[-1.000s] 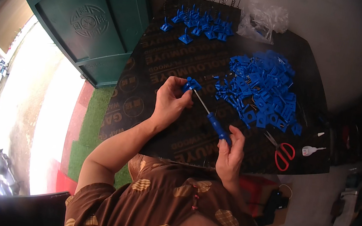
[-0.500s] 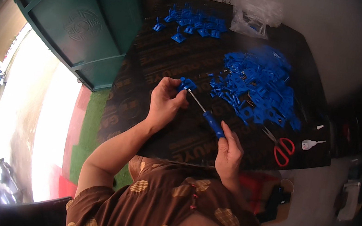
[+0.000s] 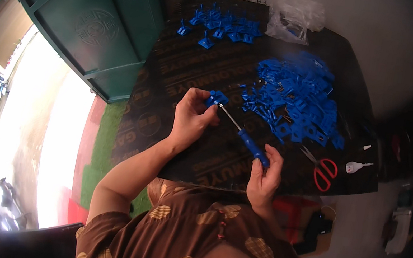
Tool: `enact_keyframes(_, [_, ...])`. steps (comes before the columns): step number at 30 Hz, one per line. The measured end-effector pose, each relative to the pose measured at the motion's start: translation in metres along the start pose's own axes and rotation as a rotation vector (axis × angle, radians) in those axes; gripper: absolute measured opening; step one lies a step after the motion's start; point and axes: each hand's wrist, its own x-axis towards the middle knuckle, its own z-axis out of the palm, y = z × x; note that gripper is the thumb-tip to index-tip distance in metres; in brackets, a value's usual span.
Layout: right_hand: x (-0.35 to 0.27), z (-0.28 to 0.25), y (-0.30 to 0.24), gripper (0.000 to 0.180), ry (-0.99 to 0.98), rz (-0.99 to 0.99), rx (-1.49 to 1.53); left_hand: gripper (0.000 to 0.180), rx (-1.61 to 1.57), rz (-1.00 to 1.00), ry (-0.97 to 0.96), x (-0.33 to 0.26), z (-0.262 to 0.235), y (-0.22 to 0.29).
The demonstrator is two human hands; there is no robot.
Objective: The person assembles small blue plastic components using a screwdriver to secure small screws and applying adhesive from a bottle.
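Observation:
Between the thumb and fingers of my left hand (image 3: 192, 116) is a small blue plastic part (image 3: 216, 98), held above the dark table. My right hand (image 3: 265, 178) grips the end of a screwdriver (image 3: 253, 146) with a blue handle. Its metal shaft slants up and left, and the tip meets the blue part near my left fingertips. The exact spot where the tip sits is too small to make out. To the right of the part lies a heap of loose blue plastic pieces (image 3: 302, 95), flat squares and small slim bits among them.
The dark printed table (image 3: 171, 78) bears several blue assembled pieces (image 3: 224, 25) at the far left, a clear plastic bag (image 3: 295, 19) at the back, red-handled scissors (image 3: 324, 174) and a small white bottle (image 3: 355, 167) at right. A green metal door (image 3: 86, 20) stands at the left.
My right hand has shifted slightly right and down, its fingers now at the very end of the screwdriver handle. The blue part stays in my left hand.

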Motion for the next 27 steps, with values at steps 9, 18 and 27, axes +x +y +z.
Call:
enact_keyframes(9, [-0.005, 0.001, 0.007, 0.023, 0.006, 0.006, 0.063, 0.022, 0.001, 0.02, -0.023, 0.002, -0.004, -0.004])
enact_keyframes(18, [0.002, -0.002, 0.004, 0.023, 0.044, -0.092, -0.121, 0.022, 0.003, 0.01, -0.019, 0.002, -0.005, -0.003])
enact_keyframes(27, [-0.004, 0.003, 0.009, 0.026, -0.03, 0.056, 0.121, 0.021, 0.012, 0.015, -0.005, 0.003, -0.005, -0.003])
